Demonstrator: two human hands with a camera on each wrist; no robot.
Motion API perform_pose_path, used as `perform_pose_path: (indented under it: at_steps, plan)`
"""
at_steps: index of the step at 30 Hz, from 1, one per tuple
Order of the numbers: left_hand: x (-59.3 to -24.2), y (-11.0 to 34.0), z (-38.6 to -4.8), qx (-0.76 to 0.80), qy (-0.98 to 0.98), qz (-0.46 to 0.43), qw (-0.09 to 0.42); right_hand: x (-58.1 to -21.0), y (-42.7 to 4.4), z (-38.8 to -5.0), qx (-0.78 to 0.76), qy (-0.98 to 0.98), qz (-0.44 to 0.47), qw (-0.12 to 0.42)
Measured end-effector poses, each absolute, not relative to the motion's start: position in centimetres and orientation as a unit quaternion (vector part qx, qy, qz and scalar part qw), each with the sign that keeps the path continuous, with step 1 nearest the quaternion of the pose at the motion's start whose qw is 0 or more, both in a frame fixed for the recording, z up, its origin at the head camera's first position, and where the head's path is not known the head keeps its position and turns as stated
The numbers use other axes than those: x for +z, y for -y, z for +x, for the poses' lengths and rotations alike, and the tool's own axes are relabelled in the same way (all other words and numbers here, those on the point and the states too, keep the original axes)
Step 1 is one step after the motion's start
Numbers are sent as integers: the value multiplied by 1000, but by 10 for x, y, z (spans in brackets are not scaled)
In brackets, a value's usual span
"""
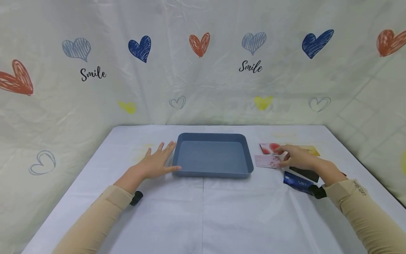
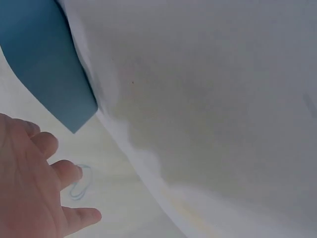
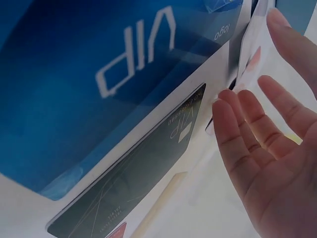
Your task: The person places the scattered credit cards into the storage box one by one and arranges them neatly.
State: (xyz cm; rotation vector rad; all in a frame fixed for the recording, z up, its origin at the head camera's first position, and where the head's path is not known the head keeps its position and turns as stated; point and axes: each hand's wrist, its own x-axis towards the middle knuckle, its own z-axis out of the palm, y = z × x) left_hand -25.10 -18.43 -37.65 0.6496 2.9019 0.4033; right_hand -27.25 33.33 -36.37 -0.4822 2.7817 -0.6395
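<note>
A shallow blue-grey tray (image 1: 209, 174) lies mid-table. My left hand (image 1: 155, 164) is at its left side with fingers spread, the thumb and a fingertip at the rim; whether they touch it I cannot tell. Over a group of cards on the right hovers my right hand (image 1: 299, 158), thumb and fingers loosely bent near a pink card (image 1: 265, 161). Nothing shows between those fingers in the right wrist view. Behind the pink card is a red-and-white card (image 1: 267, 147). A dark VIP card (image 3: 133, 173) and a blue VIP card (image 1: 295, 181) lie nearer, partly beneath the wrist.
A yellow card (image 1: 311, 150) lies at the back right, partly covered by the right hand. White cloth (image 1: 203, 218) covers the table. Behind it hangs a pale sheet (image 1: 203, 77) printed with hearts. Each wrist carries a small black device (image 1: 136, 198).
</note>
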Motion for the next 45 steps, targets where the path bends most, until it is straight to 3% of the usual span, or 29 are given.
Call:
perform_pose_path:
  at_steps: [33, 45]
  plan:
    - [-380, 176, -251, 85, -966, 228, 85, -369, -332, -283, -187, -960, -148, 150]
    - [-380, 177, -250, 77, -967, 228, 85, -370, -329, -282, -185, -960, -168, 123]
